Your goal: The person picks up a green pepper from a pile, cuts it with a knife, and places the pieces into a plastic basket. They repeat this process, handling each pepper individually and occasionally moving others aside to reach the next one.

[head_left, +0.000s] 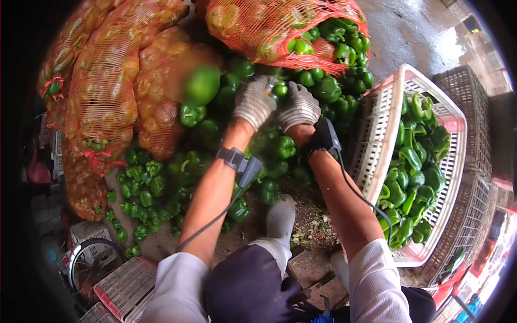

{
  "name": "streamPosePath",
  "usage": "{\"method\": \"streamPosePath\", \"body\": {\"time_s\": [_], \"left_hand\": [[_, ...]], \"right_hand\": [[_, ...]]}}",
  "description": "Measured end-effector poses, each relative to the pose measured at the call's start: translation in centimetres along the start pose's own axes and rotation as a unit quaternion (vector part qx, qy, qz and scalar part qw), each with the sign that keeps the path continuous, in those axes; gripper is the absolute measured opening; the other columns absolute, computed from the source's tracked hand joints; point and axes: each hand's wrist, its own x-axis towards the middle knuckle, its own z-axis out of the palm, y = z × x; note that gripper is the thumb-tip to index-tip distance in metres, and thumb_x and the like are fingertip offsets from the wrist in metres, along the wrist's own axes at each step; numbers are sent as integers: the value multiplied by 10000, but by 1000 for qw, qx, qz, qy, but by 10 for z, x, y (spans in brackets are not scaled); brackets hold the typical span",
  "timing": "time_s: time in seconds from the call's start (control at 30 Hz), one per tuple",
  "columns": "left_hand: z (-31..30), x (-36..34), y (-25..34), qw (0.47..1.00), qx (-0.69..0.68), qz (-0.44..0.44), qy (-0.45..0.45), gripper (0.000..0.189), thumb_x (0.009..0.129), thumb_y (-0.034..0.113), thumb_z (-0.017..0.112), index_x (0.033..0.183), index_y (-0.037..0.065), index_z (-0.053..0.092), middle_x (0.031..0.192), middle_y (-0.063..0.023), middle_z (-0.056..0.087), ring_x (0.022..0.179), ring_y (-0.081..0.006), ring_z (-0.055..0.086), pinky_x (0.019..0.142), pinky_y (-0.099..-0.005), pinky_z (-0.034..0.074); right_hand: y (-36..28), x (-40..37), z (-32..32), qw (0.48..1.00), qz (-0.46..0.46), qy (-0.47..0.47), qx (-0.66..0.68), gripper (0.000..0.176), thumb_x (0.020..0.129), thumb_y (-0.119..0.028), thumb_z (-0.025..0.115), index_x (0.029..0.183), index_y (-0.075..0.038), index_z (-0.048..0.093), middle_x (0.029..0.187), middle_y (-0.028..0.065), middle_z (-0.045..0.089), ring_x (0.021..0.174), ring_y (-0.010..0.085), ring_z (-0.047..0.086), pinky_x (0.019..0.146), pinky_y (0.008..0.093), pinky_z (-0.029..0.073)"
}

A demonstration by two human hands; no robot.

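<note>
Both my hands wear grey-white knit gloves and are close together at the top middle. My left hand [256,102] is closed around a small knife [271,86], whose thin blade points up and away. My right hand [299,106] is closed at the side of a green bell pepper [279,89], which sits between the two hands; part of its grip is hidden. Loose green peppers [286,146] lie in a heap below and around my hands. Just beyond them, an open red mesh sack [253,35] spills more peppers.
A white plastic crate [403,81] at right holds several cut green peppers [412,167]. Dark stacked crates [466,107] stand behind it. Full mesh sacks [102,81] lean at left. Wires run from my wrist devices. A blurred spot covers part of the view near the sacks.
</note>
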Motion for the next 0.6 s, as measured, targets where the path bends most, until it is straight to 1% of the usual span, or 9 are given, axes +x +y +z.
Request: {"method": "streamPosePath", "body": {"time_s": [0.1,0.13,0.23,0.3,0.37,0.4,0.43,0.53,0.6], "left_hand": [[-1,-6,2,999,-34,-27,-4,486,577,1,702,1052,57,618,1031,-95,657,953,-223,619,844,-310,487],[0,-7,1,999,-42,-30,-7,505,571,-22,700,1064,46,617,1030,-97,662,955,-210,623,854,-306,489],[6,-7,-10,989,-118,72,60,356,627,51,650,978,111,650,931,-129,672,857,-308,647,781,-357,512],[-11,-10,8,994,-106,-7,12,498,561,-48,700,1052,9,637,1028,-92,676,959,-188,635,848,-293,504],[-23,-13,16,992,-127,-21,9,497,569,-21,699,1062,-4,640,1025,-96,681,954,-180,641,847,-287,505],[-30,-17,21,985,-169,-20,12,491,582,-1,687,1070,-19,639,1016,-106,683,949,-179,643,849,-291,505],[-41,-24,29,980,-199,-26,15,485,586,-3,680,1069,-23,638,1016,-108,683,949,-184,644,844,-292,508],[-66,-46,54,966,-257,1,35,432,634,-1,669,1063,-37,634,1000,-109,683,918,-188,647,784,-284,527],[-81,-57,68,949,-309,-60,13,397,668,8,671,1061,-36,634,987,-99,682,890,-168,640,774,-273,523]], "right_hand": [[4,11,11,1000,2,-22,-22,536,656,-305,732,1097,-75,534,1039,173,612,996,337,605,853,431,486],[3,14,14,1000,-4,14,-27,594,607,-432,743,1090,-121,591,978,152,651,910,358,630,785,439,514],[8,18,8,999,0,-36,-28,527,609,-384,727,1051,-121,614,961,165,652,899,355,633,769,443,517],[2,17,6,998,17,-43,-37,449,617,-328,700,1009,-119,641,929,149,660,885,348,635,767,437,520],[-7,8,-4,1000,12,-8,-10,472,606,-350,720,1009,-114,650,928,144,666,899,344,637,772,431,521],[-10,3,-12,997,36,-67,8,530,587,-397,751,1019,-106,654,953,158,670,917,336,639,791,422,520],[-14,-3,-20,998,14,-44,46,420,574,-363,748,865,-69,673,845,166,674,824,331,662,727,407,534],[-11,-19,-43,972,37,-135,191,458,578,-364,763,896,-48,671,806,180,668,765,343,648,685,398,526],[-5,-43,-66,913,48,-154,374,341,657,-244,734,907,-19,676,770,123,684,699,208,654,656,340,519]]}}
